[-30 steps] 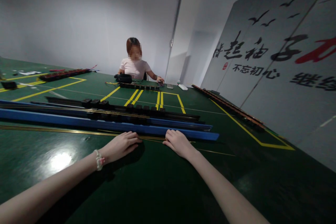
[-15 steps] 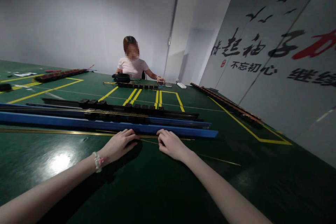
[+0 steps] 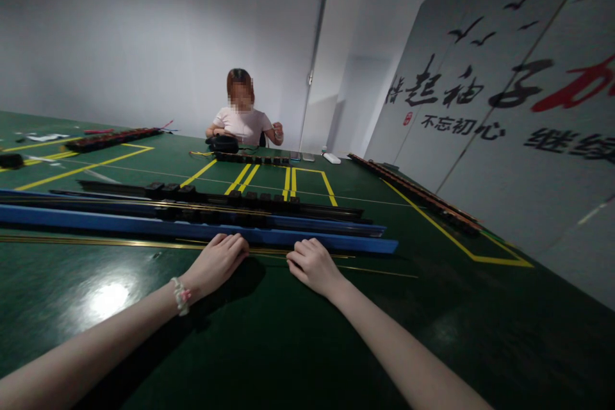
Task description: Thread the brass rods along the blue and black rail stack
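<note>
A thin gold-coloured rod (image 3: 384, 273) lies low over the green table (image 3: 288, 346), its free end sticking out to the right of my right hand (image 3: 314, 267). That hand is closed, thumb and fingers pinched on the rod. My left hand (image 3: 221, 261), with a beaded bracelet at the wrist, is also closed, its curled fingertips at the rod's other part; they are partly hidden. Just beyond both hands run more long gold rods (image 3: 106, 243), side by side along the front of a long blue tray (image 3: 336, 243).
Long black strips with block-like parts (image 3: 317, 206) lie in and behind the tray. Further off are another black strip (image 3: 254, 159), phones (image 3: 307, 157) and a co-worker (image 3: 243, 122) seated opposite. Long assemblies lie at right (image 3: 423, 198) and left (image 3: 115, 139). Yellow tape (image 3: 502, 262) marks the table.
The rod's right end has swung inward and nearer the tray, now lying flatter along it. My hands have shifted only slightly. The co-worker's hand has lifted off the phone.
</note>
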The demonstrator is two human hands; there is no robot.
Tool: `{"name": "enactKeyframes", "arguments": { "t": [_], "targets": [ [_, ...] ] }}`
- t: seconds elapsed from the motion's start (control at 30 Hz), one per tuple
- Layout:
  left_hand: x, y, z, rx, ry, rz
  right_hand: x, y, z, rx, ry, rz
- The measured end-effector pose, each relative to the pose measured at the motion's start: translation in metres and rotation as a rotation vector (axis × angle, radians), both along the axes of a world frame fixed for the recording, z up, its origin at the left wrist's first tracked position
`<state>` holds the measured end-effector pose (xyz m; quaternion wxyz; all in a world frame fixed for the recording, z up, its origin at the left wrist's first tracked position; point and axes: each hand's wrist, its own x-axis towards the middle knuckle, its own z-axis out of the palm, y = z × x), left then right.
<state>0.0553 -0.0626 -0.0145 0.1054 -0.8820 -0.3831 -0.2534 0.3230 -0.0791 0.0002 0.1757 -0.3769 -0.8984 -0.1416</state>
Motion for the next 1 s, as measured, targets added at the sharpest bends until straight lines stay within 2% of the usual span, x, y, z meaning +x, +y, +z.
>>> {"name": "enactKeyframes", "arguments": {
  "t": [0.3, 0.67, 0.8, 0.9, 1.0],
  "targets": [
    [-0.013, 0.019, 0.002, 0.171, -0.079, 0.097, 0.012, 0.009, -0.006, 0.173, 0.059, -0.122],
    [-0.012, 0.014, 0.008, 0.185, -0.082, 0.0, 0.015, 0.004, -0.003, 0.236, 0.242, -0.159],
    [-0.01, 0.013, 0.007, 0.225, -0.103, -0.033, 0.014, 0.005, -0.002, 0.312, 0.289, -0.171],
    [-0.006, 0.016, 0.008, 0.257, -0.094, -0.042, 0.012, 0.007, -0.001, 0.352, 0.378, -0.232],
    [0.003, 0.024, 0.012, 0.313, -0.096, -0.054, 0.013, 0.01, -0.001, 0.314, 0.446, -0.315]
  ]
}}
